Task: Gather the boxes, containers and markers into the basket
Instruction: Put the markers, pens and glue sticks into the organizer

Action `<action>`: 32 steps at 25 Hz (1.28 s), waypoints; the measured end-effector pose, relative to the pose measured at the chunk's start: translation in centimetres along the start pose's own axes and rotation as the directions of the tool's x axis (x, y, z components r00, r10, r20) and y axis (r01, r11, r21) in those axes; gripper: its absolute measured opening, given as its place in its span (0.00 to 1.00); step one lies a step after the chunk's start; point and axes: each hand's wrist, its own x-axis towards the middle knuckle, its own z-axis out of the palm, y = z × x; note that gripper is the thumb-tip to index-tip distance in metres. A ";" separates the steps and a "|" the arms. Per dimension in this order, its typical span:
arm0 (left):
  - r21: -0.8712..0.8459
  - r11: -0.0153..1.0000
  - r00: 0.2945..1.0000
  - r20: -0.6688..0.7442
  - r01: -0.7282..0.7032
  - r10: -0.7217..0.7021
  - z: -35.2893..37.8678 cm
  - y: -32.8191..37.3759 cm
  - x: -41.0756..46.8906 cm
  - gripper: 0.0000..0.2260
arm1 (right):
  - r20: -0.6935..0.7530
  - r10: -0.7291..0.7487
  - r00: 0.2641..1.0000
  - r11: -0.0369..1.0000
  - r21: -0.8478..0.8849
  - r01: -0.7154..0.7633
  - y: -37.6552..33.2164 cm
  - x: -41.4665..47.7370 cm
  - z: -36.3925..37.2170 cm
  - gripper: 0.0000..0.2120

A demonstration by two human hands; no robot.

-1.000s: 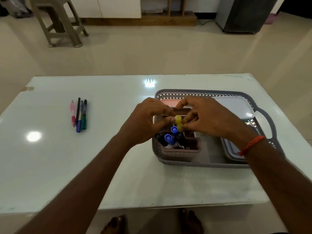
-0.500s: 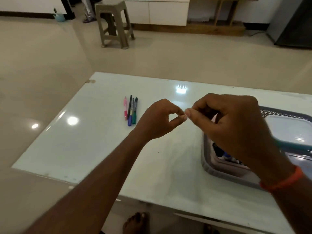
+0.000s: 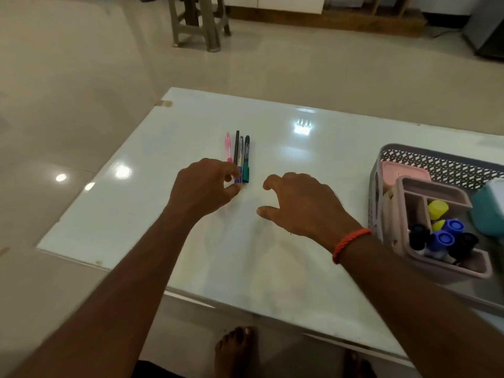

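My left hand (image 3: 203,186) hangs over the desk (image 3: 163,214) with its fingers (image 3: 218,165) curled toward a pinch, thumb and forefinger apart and holding nothing. Just past them lie four loose markers (image 3: 240,156), side by side, their near ends right at my fingertips; I cannot tell whether I touch them yet. My right hand (image 3: 302,205) hovers beside them, spread and empty. Far right, well apart from the loose markers, stands the basket (image 3: 436,159), which already holds a pink box (image 3: 403,173), an organizer (image 3: 409,192) with stowed markers (image 3: 441,238) upright in it, and a teal container (image 3: 488,211). I judge the job mostly done: these four seem to be all that is left on the desk.
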 end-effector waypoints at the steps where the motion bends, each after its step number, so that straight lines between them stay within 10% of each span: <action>1: -0.001 1.000 1.000 0.009 0.015 -0.015 0.2 -0.1 0.2 0.13 | -0.001 0.002 1.000 1.000 -0.005 -0.002 0.0 0.7 0.5 0.28; 13: -0.093 0.995 0.999 -0.009 -0.046 0.046 0.5 -0.7 0.1 0.07 | -0.025 -0.018 1.000 0.997 -0.071 0.017 -1.7 4.4 3.0 0.33; 25: -0.100 0.991 0.996 -0.008 -0.093 0.093 0.5 -0.2 -0.1 0.05 | -0.092 0.150 0.984 0.989 0.004 -0.150 0.8 2.6 0.4 0.15; 32: -0.112 0.987 0.993 -0.030 -0.116 0.113 0.7 1.0 0.4 0.08 | -0.376 0.086 0.923 0.995 -0.004 -0.095 2.4 -0.9 -3.9 0.13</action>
